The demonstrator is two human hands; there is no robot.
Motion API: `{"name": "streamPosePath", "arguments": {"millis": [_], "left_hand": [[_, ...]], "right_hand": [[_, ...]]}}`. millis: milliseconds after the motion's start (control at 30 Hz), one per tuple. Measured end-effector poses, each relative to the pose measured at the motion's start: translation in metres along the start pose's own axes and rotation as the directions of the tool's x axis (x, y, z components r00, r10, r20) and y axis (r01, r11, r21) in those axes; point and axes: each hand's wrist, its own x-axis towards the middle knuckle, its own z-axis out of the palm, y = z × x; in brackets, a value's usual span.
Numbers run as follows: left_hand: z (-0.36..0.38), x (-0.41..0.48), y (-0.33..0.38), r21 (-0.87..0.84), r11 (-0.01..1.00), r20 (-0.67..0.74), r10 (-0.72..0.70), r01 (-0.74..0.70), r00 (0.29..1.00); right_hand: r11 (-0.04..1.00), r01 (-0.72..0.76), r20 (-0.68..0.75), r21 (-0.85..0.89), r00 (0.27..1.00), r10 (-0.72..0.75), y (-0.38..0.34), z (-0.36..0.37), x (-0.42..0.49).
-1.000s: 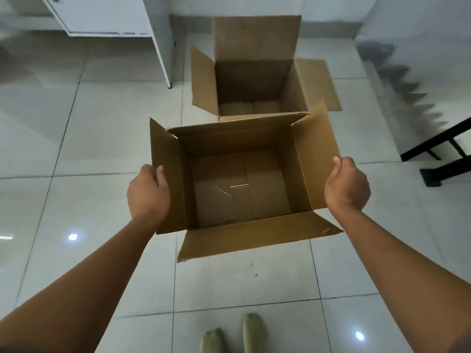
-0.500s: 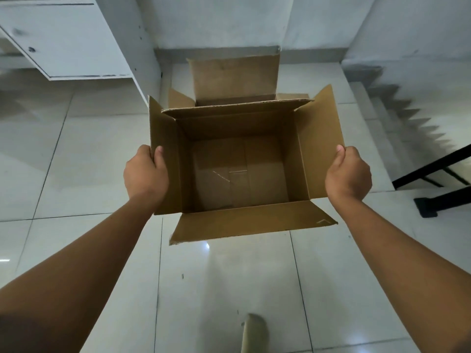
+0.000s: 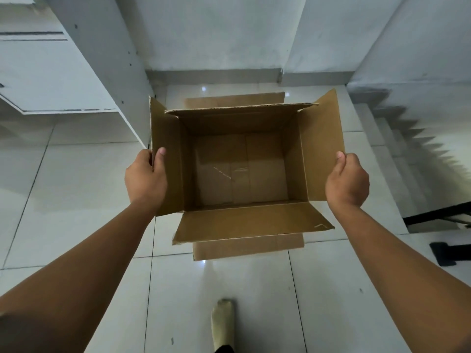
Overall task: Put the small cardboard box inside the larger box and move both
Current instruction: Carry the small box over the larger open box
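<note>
Left hand (image 3: 145, 178) and right hand (image 3: 347, 180) each pinch a side flap of the small box (image 3: 239, 169), held above the larger box (image 3: 248, 247) on the floor; flaps could buckle, snagging the rim.

Small box (image 3: 239, 171): matt brown corrugated cardboard, fluted edges showing, creased bottom. Larger box (image 3: 244, 247) beneath: same matt cardboard. Floor (image 3: 76, 189): glossy pale tiles with glare spots. Walls (image 3: 216, 34): matt painted, scuffed.
</note>
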Motion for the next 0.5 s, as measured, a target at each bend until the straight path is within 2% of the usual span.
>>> {"name": "streamPosePath", "arguments": {"millis": [333, 500], "left_hand": [[0.064, 0.082, -0.018, 0.008, 0.997, 0.07, -0.078, 0.077, 0.994], [0.098, 0.105, -0.043, 0.036, 0.99, 0.089, -0.137, 0.134, 0.987]], "right_hand": [[0.999, -0.003, 0.078, -0.049, 0.997, 0.007, -0.01, 0.088, 0.06], [0.998, -0.01, 0.164, -0.064, 0.986, 0.02, 0.004, 0.131, 0.078]]}}
